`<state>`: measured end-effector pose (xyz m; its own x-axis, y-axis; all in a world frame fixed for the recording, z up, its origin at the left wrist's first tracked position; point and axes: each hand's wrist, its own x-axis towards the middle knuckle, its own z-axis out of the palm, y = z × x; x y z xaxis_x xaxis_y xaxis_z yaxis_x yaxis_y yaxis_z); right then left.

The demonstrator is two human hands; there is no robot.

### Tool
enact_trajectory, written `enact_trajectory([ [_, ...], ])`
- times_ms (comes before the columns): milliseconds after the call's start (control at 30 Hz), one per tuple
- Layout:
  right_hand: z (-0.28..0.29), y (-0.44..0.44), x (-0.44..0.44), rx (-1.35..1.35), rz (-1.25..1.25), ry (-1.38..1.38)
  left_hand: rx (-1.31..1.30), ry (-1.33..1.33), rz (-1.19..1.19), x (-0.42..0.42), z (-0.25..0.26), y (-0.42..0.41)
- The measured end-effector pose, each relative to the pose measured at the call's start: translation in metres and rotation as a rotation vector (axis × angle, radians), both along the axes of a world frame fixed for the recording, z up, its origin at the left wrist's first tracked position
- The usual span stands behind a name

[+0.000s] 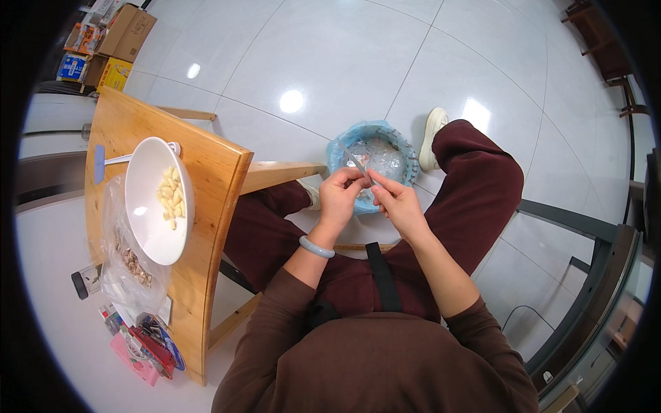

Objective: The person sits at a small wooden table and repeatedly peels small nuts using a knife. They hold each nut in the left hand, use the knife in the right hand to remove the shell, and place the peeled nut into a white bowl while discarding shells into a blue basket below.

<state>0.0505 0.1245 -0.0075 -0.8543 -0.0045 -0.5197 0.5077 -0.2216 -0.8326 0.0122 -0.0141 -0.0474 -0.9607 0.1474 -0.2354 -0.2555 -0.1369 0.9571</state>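
My right hand (pixel 400 204) grips a small knife (pixel 353 159), its thin metal blade pointing away and to the left. The fingers of my left hand (pixel 338 199) are pinched together beside the blade. Whether a small thing lies between them is hidden. Both hands are over the near side of a round bin (pixel 379 206) lined with a blue plastic bag, with crumpled clear plastic (pixel 384 157) and scraps inside. To the left, a white bowl (pixel 150 227) holds several peeled garlic cloves (pixel 171 193).
A wooden table (pixel 206 160) at left bears the bowl, a blue-and-white scraper-like utensil (pixel 99 164) and a clear plastic bag (pixel 116 258) with garlic-like pieces. Packets (pixel 147 348) lie at its near end. Cardboard boxes (pixel 126 32) stand far left. A dark metal frame (pixel 557 219) is at right.
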Motion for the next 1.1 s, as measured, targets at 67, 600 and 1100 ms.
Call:
enact_trajectory([
  [67, 0.000, 0.000, 0.000, -0.021, -0.001, -0.015, 0.008, 0.005, 0.000, 0.001, -0.001, 0.000],
  [600, -0.001, 0.005, 0.001, -0.167, -0.050, -0.103, -0.001, 0.037, -0.006, 0.000, 0.004, -0.001],
  [1100, -0.005, 0.001, -0.004, -0.154, -0.187, -0.142, 0.407, -0.361, 0.104, -0.001, -0.005, -0.001],
])
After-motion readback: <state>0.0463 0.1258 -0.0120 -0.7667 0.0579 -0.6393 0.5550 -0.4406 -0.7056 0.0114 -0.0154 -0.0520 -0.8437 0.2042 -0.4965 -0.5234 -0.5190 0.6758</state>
